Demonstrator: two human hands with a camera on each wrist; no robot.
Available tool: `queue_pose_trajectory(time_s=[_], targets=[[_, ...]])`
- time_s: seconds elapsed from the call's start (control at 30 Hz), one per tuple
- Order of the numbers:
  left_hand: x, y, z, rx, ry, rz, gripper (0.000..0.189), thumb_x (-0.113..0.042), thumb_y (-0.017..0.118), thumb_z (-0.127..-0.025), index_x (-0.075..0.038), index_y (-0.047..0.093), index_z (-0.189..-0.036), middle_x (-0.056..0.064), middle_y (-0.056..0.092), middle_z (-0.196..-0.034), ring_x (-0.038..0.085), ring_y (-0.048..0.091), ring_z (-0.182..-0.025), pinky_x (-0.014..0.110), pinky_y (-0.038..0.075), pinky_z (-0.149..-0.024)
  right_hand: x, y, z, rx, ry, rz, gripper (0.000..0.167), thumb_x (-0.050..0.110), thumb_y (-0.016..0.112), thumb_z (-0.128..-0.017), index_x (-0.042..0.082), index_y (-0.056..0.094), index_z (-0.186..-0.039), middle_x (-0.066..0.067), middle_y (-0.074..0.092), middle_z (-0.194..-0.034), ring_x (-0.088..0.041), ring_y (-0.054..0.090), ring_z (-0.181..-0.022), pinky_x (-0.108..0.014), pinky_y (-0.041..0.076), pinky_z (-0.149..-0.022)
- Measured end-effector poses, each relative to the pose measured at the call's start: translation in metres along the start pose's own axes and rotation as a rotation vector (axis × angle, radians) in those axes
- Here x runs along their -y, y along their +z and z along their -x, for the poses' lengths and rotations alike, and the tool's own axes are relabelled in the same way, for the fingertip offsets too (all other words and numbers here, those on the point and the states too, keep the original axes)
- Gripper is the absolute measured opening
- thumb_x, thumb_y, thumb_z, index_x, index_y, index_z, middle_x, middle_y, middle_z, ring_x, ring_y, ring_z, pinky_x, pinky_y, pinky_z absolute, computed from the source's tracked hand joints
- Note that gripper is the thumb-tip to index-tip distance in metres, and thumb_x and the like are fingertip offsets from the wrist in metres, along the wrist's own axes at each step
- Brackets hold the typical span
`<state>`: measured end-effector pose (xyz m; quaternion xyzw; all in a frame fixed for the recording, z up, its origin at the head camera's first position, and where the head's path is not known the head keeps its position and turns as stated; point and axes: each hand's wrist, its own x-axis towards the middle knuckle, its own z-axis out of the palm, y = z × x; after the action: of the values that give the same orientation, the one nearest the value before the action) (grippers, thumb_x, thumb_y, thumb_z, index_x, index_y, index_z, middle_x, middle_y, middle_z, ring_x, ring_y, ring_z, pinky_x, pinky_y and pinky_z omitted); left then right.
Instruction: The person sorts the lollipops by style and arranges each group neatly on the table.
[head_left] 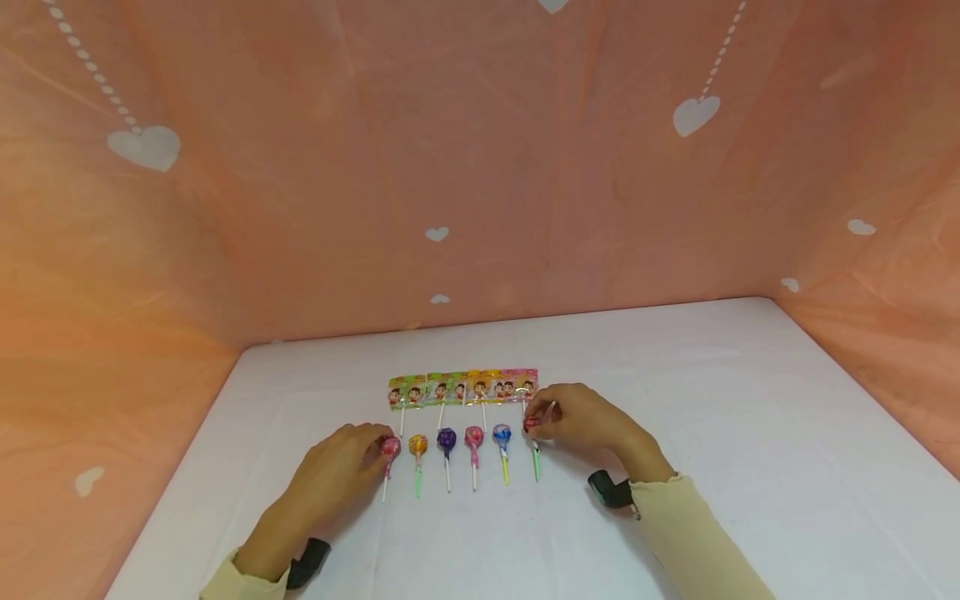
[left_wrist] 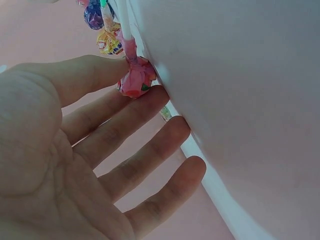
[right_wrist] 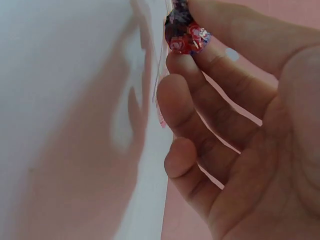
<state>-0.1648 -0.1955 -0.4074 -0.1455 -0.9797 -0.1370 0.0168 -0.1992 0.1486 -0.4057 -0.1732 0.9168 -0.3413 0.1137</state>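
At the left end of a row of lollipops, my left hand (head_left: pixel 336 467) pinches the head of a pink lollipop (head_left: pixel 390 447) between thumb and fingers. Its white stick points toward me, and the left wrist view shows the pink wrapper (left_wrist: pixel 136 80) close up. My right hand (head_left: pixel 583 417) pinches the head of a red and dark lollipop (right_wrist: pixel 187 37) at the row's right end, its green stick (head_left: pixel 536 465) pointing toward me. Between the hands lie an orange lollipop (head_left: pixel 417 445), a purple one (head_left: pixel 447 440), a pink one (head_left: pixel 474 437) and a blue one (head_left: pixel 502 434).
Behind the row lie several flat lollipops in printed packets (head_left: pixel 450 388), side by side with white sticks toward me. A white cloth covers the table (head_left: pixel 675 375). Pink-orange curtains (head_left: pixel 487 167) with white hearts stand around its back and sides.
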Motion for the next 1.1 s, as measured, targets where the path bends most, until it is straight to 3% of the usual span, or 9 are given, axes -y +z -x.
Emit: queue_pose_trajectory(time_s=[0.33, 0.7, 1.1], targets=[[-0.001, 0.004, 0.006, 0.004, -0.022, 0.023, 0.025, -0.022, 0.072, -0.089, -0.013, 0.071, -0.112, 0.002, 0.072, -0.1, 0.02, 0.064, -0.093, 0.046, 0.056, -0.082, 0.003, 0.004, 0.009, -0.013, -0.036, 0.027, 0.014, 0.023, 0.079, -0.085, 0.023, 0.07, -0.096, 0.01, 0.063, -0.084, -0.01, 0.056, -0.08, -0.026, 0.046, -0.072], [-0.001, 0.001, 0.003, -0.051, 0.037, 0.006, 0.023, -0.019, 0.073, -0.088, -0.013, 0.072, -0.11, 0.0, 0.072, -0.094, 0.017, 0.063, -0.088, 0.042, 0.054, -0.075, 0.007, 0.008, 0.01, -0.007, -0.048, 0.1, 0.012, 0.026, 0.078, -0.085, 0.027, 0.071, -0.094, 0.016, 0.063, -0.083, -0.007, 0.056, -0.079, -0.028, 0.046, -0.075], [0.001, 0.002, 0.002, -0.037, 0.024, 0.014, 0.022, -0.019, 0.073, -0.088, -0.014, 0.071, -0.11, -0.001, 0.071, -0.092, 0.018, 0.063, -0.089, 0.043, 0.055, -0.077, 0.012, 0.014, 0.006, -0.038, -0.037, 0.136, 0.013, 0.024, 0.079, -0.084, 0.025, 0.072, -0.094, 0.014, 0.063, -0.084, -0.008, 0.054, -0.077, -0.028, 0.045, -0.073]])
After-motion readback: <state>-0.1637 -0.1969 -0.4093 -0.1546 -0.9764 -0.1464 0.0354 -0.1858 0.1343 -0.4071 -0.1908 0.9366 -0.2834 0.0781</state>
